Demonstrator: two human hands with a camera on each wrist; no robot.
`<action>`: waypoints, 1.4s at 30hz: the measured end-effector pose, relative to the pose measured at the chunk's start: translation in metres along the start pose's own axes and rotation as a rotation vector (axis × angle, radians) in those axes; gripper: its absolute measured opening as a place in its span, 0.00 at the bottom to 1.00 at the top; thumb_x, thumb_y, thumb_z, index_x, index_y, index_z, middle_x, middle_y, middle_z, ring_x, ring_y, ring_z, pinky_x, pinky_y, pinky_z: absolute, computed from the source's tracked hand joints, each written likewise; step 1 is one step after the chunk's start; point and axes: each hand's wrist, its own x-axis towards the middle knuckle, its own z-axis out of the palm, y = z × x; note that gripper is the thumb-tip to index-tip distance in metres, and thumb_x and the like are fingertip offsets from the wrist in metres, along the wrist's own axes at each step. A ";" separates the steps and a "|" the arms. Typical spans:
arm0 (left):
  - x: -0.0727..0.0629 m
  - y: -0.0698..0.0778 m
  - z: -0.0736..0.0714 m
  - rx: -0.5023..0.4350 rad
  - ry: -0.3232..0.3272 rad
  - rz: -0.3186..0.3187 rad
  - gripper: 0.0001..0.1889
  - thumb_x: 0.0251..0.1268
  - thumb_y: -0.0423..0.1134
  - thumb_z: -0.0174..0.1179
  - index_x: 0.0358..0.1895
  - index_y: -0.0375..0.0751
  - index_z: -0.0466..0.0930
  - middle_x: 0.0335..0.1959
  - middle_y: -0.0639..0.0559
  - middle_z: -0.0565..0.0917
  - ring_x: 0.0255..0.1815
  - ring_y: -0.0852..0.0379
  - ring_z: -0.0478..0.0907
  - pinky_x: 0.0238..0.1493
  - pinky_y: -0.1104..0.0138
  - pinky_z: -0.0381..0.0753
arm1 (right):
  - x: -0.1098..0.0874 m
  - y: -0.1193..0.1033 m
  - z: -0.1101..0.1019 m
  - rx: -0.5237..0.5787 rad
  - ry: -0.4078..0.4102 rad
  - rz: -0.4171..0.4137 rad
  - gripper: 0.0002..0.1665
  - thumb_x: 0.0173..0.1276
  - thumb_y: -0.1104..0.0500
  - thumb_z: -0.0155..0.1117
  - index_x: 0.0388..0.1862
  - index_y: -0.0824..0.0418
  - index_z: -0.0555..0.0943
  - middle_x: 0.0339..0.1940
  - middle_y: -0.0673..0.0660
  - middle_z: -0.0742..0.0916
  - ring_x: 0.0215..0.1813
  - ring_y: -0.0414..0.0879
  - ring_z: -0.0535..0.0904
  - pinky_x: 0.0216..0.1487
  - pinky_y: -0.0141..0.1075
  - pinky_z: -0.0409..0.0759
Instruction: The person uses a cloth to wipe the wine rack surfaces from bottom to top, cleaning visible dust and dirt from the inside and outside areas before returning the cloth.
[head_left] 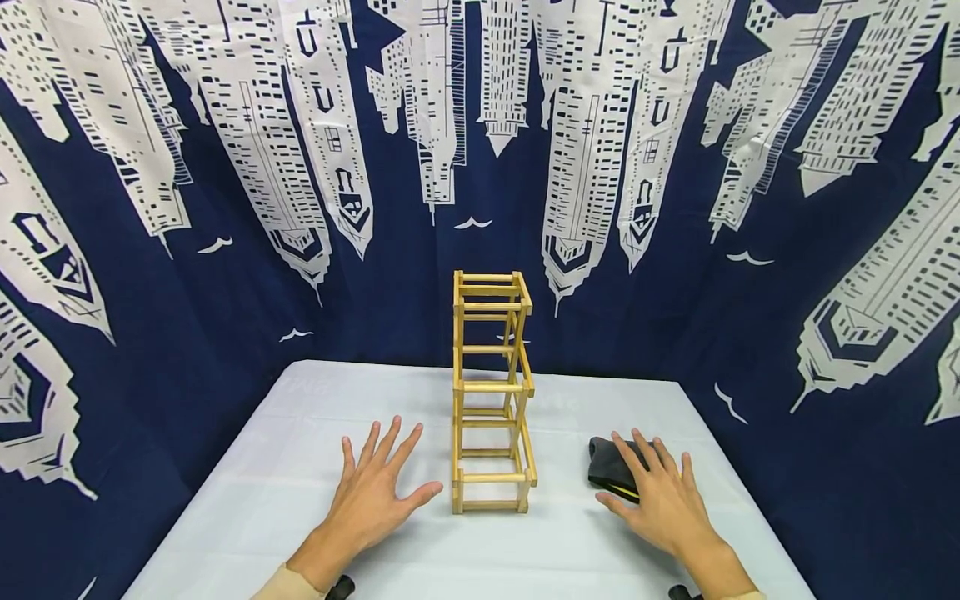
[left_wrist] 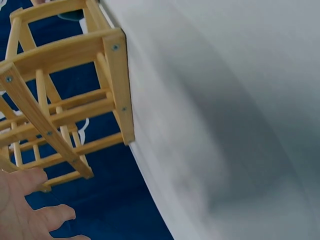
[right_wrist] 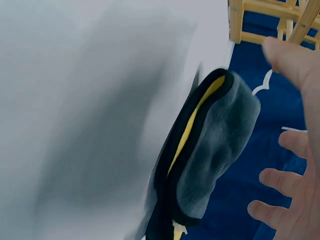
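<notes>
A small wooden rack [head_left: 491, 478] with stepped tiers stands upright in the middle of the white table. To its left hovers my left hand [head_left: 371, 500], fingers spread and holding nothing; the thumb points toward the rack's lower front. On the right, my right hand [head_left: 663, 507] is spread over a folded grey cloth [head_left: 604, 463] and hides part of it. The right wrist view shows the cloth [right_wrist: 220, 145] with black edging and a yellow inner strip, lying apart from the fingers. In the left wrist view, screws show on the frame of the rack [left_wrist: 116, 75].
The white table [head_left: 337, 400] ends at a dark blue curtain [head_left: 405, 300] printed with upside-down white city buildings. The curtain also hangs along both sides. Black wrist-camera parts [head_left: 341, 587] show beneath the forearms.
</notes>
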 end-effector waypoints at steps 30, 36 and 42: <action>0.013 0.048 0.013 -0.138 -0.057 0.111 0.48 0.83 0.80 0.57 0.95 0.59 0.65 0.96 0.45 0.67 0.95 0.31 0.65 0.92 0.16 0.44 | 0.034 0.029 0.024 -0.113 -0.071 -0.138 0.32 0.75 0.61 0.84 0.75 0.63 0.83 0.68 0.66 0.92 0.66 0.69 0.91 0.61 0.73 0.89; 0.011 0.049 0.014 -0.150 -0.052 0.121 0.48 0.83 0.79 0.58 0.95 0.58 0.65 0.95 0.45 0.68 0.95 0.31 0.66 0.92 0.16 0.45 | 0.034 0.025 0.029 -0.181 -0.033 -0.138 0.32 0.70 0.61 0.88 0.66 0.64 0.80 0.63 0.67 0.94 0.61 0.67 0.92 0.66 0.74 0.87; 0.011 0.051 0.017 -0.151 -0.055 0.133 0.49 0.83 0.79 0.57 0.95 0.56 0.65 0.95 0.45 0.67 0.94 0.31 0.68 0.91 0.16 0.49 | 0.034 0.023 0.027 -0.168 0.029 -0.171 0.27 0.68 0.66 0.89 0.58 0.63 0.80 0.57 0.67 0.96 0.59 0.66 0.95 0.74 0.74 0.84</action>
